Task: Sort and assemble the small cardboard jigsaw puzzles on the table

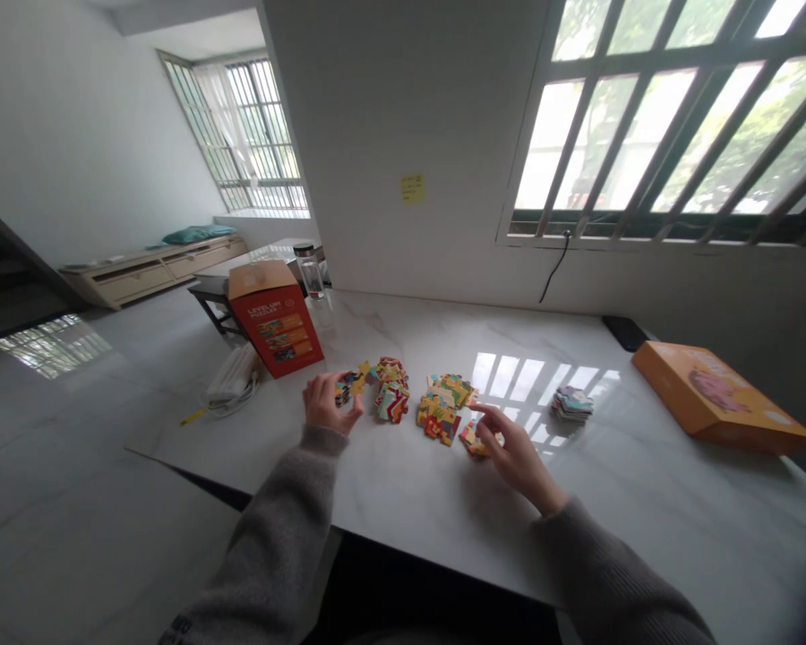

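Observation:
My left hand (328, 401) is closed around a stack of jigsaw puzzle pieces (350, 385), thumb in front and fingers behind. Just right of it lies a heap of puzzle pieces (392, 391), red, green and yellow. A wider spread of mostly yellow and orange puzzle pieces (441, 408) lies in the middle of the table. My right hand (507, 443) is at the right edge of that spread, its index finger stretched out to the pieces and its thumb apart from it. Under this hand, a few more puzzle pieces (471, 441) are partly hidden.
A red puzzle box (275, 322) stands at the table's left edge, by a glass bottle (310, 273) and a white bundle with a cord (234, 381). A small stack of pieces (572, 405), an orange box (722, 394) and a black flat object (623, 333) lie to the right.

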A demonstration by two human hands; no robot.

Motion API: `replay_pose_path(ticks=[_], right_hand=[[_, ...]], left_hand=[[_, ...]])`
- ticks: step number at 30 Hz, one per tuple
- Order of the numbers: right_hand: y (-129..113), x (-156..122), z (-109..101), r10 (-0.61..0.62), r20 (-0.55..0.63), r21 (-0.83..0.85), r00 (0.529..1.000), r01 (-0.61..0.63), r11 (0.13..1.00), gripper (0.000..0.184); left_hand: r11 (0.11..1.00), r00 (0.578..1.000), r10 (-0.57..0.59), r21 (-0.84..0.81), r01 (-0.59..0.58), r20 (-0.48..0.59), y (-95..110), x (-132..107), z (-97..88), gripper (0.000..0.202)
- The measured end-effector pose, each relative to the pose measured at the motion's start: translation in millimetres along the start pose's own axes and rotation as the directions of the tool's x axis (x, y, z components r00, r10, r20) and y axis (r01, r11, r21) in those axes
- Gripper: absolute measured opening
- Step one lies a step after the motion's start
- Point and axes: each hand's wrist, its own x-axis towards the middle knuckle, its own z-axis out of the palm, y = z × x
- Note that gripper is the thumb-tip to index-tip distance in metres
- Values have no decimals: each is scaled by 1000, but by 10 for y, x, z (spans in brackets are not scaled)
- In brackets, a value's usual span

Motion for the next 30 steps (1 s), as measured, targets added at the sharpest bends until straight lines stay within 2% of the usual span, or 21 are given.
replay_pose_path(ticks=[3, 6, 13, 17, 19, 22, 26, 30], right_hand=[[4, -15, 7, -40, 3, -48, 999, 40, 998, 34], [16, -14, -28, -62, -21, -70, 998, 61, 996, 34], [113, 15, -187, -61, -91, -100, 994, 52, 994, 31], [256, 34, -273, -47, -107, -165, 993, 29, 986, 31], [326, 38, -287, -43, -73, -243, 996, 25, 970, 29], [369, 16, -248, -79, 40, -359, 996, 88, 929, 25], [316, -41, -159, -64, 135, -488, 989, 122, 864, 29], [290, -54, -152, -30, 146, -523, 989, 103, 846, 21]], left_hand=[[976, 991, -130, 177, 130, -12, -394, 44, -95, 41], [953, 981, -190, 249, 172, 47, -557, 43, -111, 41], [940, 961, -226, 293, 174, 157, -530, -8, -71, 39], [957, 973, -195, 243, 161, 125, -502, 7, -106, 46], [982, 989, -109, 163, 92, 98, -427, 11, -115, 42], [995, 987, 98, 24, -102, 127, -191, -21, -88, 26], [948, 928, 313, -131, -291, 205, 253, -111, 2, 17], [886, 851, 439, -297, -356, 288, 666, -159, 104, 17]])
